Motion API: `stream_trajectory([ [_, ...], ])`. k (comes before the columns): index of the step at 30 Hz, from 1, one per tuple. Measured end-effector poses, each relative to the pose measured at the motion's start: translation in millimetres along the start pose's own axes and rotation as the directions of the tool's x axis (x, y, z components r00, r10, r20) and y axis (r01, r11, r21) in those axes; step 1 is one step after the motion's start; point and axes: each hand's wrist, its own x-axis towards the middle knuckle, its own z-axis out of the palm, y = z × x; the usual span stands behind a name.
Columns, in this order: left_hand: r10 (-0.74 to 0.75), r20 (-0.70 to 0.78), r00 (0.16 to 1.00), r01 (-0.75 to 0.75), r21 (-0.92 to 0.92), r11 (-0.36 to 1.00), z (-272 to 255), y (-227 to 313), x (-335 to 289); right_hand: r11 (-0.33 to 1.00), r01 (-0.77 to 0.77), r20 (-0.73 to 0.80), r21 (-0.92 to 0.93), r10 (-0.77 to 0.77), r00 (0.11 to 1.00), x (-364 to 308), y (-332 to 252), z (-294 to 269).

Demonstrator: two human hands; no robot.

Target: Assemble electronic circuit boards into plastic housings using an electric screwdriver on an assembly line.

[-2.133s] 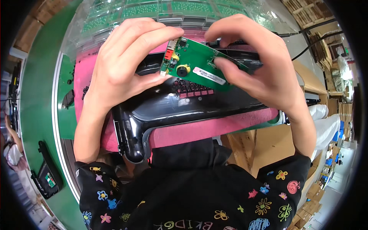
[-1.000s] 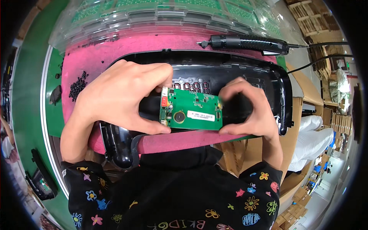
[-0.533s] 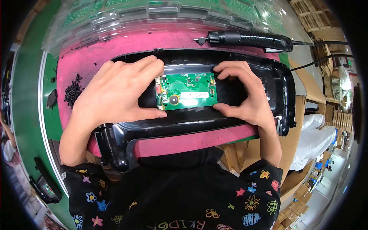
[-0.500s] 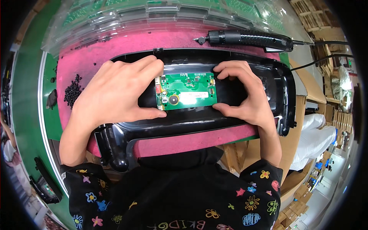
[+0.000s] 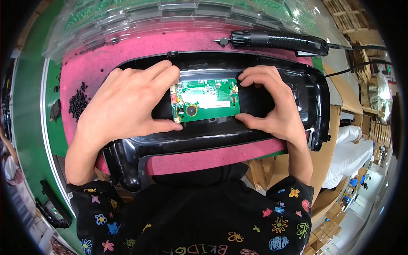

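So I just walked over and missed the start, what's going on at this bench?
A person is pressing a small green circuit board into a recess of a long black plastic housing that lies on a pink mat. The left hand and right hand pinch the board's two ends. A black electric screwdriver lies untouched beyond the housing.

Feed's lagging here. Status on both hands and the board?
Left hand and right hand pinch the green circuit board at its ends. Board sits in the black housing. Nothing on top of it.
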Motion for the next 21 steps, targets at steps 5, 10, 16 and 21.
stream_trajectory([
  [5, 0.008, -0.01, 1.0, -0.008, -0.011, 1.0, 1.7, -2.5, -0.5, 0.999, -0.021, 0.016, -0.025, 0.022, 1.0, 1.1, -1.7, -0.7],
  [10, 0.0, -0.035, 0.999, 0.001, 0.019, 1.0, 1.5, -9.7, -6.5, 0.999, -0.034, 0.028, -0.012, 0.034, 0.999, 7.9, -3.9, 5.7],
  [16, 0.012, -0.011, 1.0, -0.012, 0.05, 0.999, 2.3, -12.4, -9.9, 0.996, -0.083, 0.031, -0.034, 0.084, 0.996, 10.3, -10.8, 6.4],
  [21, 0.022, -0.05, 0.999, -0.02, 0.045, 0.999, 3.6, -9.9, -8.9, 0.995, -0.078, 0.04, -0.06, 0.08, 0.996, 7.2, -11.4, 5.1],
])
